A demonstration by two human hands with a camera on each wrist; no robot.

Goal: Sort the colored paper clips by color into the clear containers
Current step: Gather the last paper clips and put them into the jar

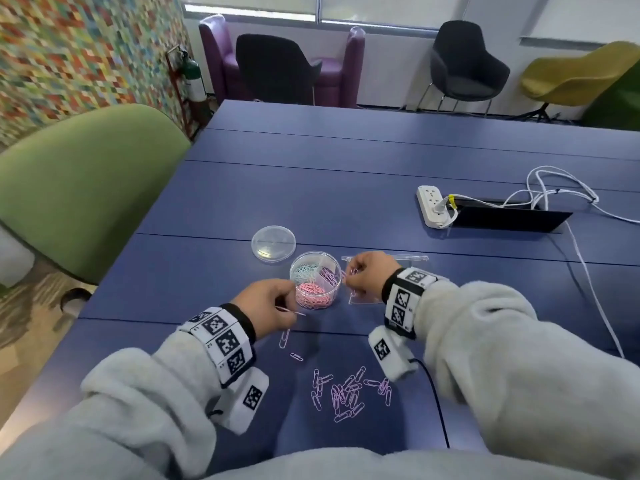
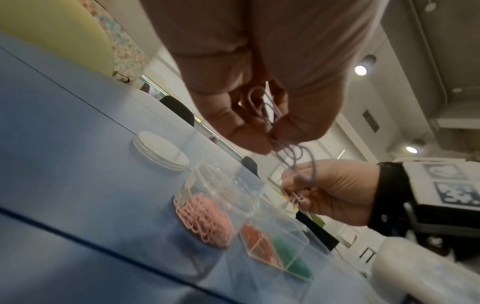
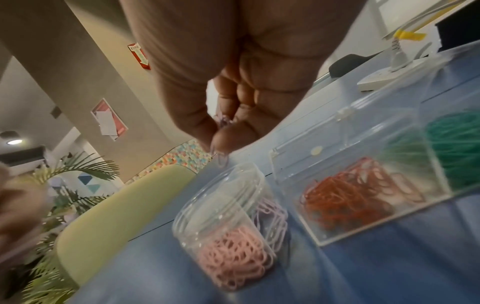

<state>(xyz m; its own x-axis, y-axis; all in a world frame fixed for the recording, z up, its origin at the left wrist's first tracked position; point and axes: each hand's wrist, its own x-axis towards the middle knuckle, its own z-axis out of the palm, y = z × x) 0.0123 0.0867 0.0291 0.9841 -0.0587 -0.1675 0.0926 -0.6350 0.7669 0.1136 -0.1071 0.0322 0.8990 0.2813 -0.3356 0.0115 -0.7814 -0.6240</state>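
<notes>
- Lilac wire shows in both hands: the left hand [image 2: 259, 82] pinches a small bunch of lilac paper clips [image 2: 291, 152] between thumb and fingertips, the loops sticking out past the tips.
- The right hand [image 1: 367, 273] pinches lilac clips too, just above the rim of the round clear jar [image 1: 316, 280]; the right wrist view shows one loop hanging below thumb and forefinger.
- The jar stands open near the middle of the blue table [image 1: 346, 161], its inside split into compartments: pink clips [image 3: 233, 259] on the near side, lilac ones to the right, pale blue ones at the back left.
- Its clear round lid [image 1: 273, 243] lies flat just behind it, toward the left.
- A square clear box [image 3: 363, 185] sits touching or just beside the jar on its right, mostly under the right hand, holding orange-red clips [image 3: 345, 197] and green clips [image 3: 454, 148] in separate sections.
- Loose lilac clips [image 1: 346, 393] lie scattered near the table's front edge, two more lying closer to the left hand.
- A white power strip [image 1: 433, 207] with cables rests toward the right edge.
- On the far wall, a red sign [image 3: 139, 55] reads "FIRE" with an arrow pointing down.
</notes>
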